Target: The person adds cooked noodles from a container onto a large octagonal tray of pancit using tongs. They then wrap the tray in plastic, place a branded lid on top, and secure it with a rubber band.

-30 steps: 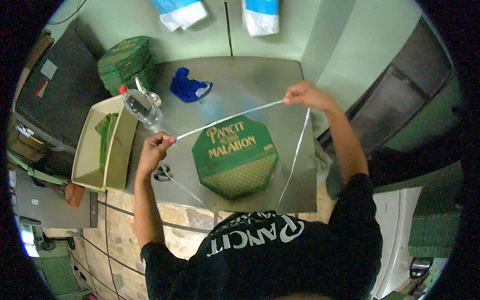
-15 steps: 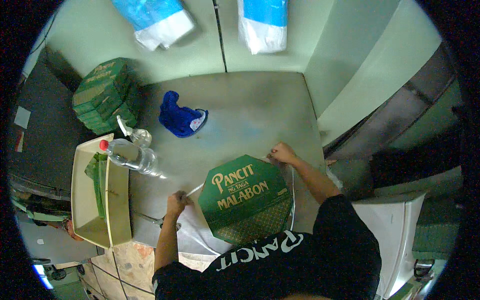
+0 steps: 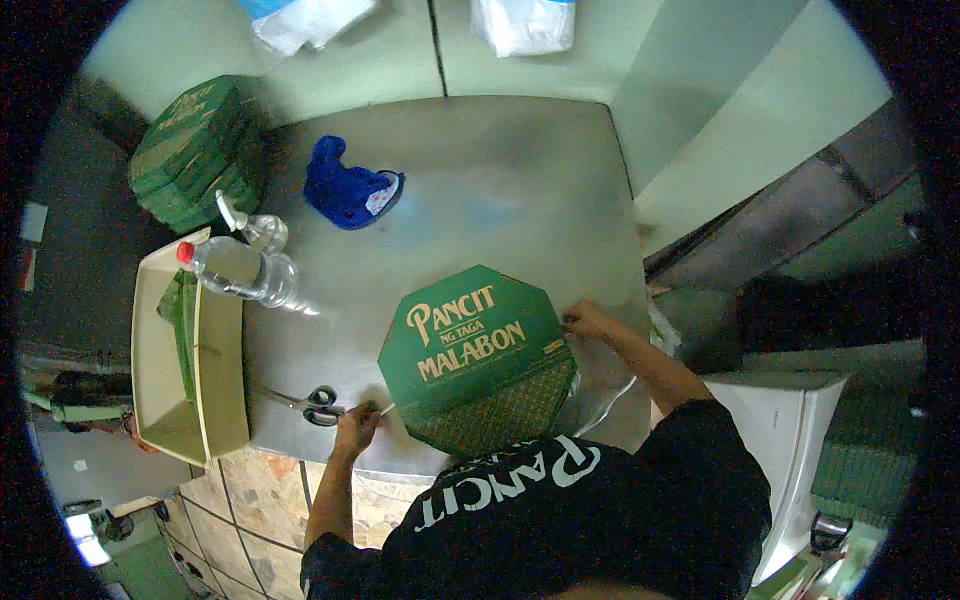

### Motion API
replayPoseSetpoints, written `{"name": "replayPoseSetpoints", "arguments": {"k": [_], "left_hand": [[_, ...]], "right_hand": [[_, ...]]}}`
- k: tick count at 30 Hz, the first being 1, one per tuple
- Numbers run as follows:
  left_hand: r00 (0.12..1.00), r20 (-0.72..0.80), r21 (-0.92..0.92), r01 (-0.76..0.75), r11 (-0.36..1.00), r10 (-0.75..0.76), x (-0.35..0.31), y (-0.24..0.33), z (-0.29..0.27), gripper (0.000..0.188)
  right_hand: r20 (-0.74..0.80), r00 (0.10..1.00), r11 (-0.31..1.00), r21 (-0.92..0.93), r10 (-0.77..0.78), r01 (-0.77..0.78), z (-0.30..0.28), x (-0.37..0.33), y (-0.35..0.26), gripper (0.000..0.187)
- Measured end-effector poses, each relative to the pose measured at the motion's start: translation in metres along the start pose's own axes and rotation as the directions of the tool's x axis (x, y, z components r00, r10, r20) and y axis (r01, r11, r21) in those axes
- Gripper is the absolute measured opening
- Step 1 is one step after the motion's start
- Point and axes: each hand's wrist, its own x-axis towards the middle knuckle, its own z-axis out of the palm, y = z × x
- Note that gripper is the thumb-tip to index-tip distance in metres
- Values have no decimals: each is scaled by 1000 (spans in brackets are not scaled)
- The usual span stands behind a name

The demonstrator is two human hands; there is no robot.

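A green octagonal cardboard box (image 3: pixel 480 345) with cream lettering lies flat on the metal table, close to my body. At its left edge, my left hand (image 3: pixel 357 430) pinches a white plastic string (image 3: pixel 388 409) that runs to the box. On the other side, my right hand (image 3: pixel 588 320) is closed against the right edge, its grip partly hidden; I cannot make out what is in it. A loose loop of white string (image 3: pixel 608 402) lies below my right forearm. Scissors (image 3: pixel 318 405) with dark handles rest beside my left hand.
Stacked green boxes (image 3: pixel 195 155) stand at the far left. Near them are a spray bottle (image 3: pixel 262 232), a red-capped clear bottle (image 3: pixel 240 272) and a cream bin (image 3: pixel 222 370) holding green material. A blue cloth cap (image 3: pixel 350 185) lies farther back on the metal table (image 3: pixel 500 180).
The view has shifted, so the table sits higher in it. Both hands have come nearer the box's sides and toward me; the string no longer stretches out visibly from the far edges.
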Motion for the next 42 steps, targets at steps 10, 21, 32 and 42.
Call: {"name": "replayPoseSetpoints", "arguments": {"k": [10,21,32,42], "left_hand": [[971,201,196,90,977,-129,-37,48,-48,18],[964,264,-937,254,238,10,-16,281,22,17],[992,104,-748,123,652,-68,9,269,81,24],[976,-204,-164,40,986,-73,-36,122,1,25]], "right_hand": [[0,1000,1000,11,-5,5,-24,-37,-12,30],[46,986,-139,988,-163,-69,18,-44,-123,32],[331,894,456,873,-301,-170,-16,-86,-106,25],[-497,794,933,-114,-351,341,-69,-67,-13,21]]}}
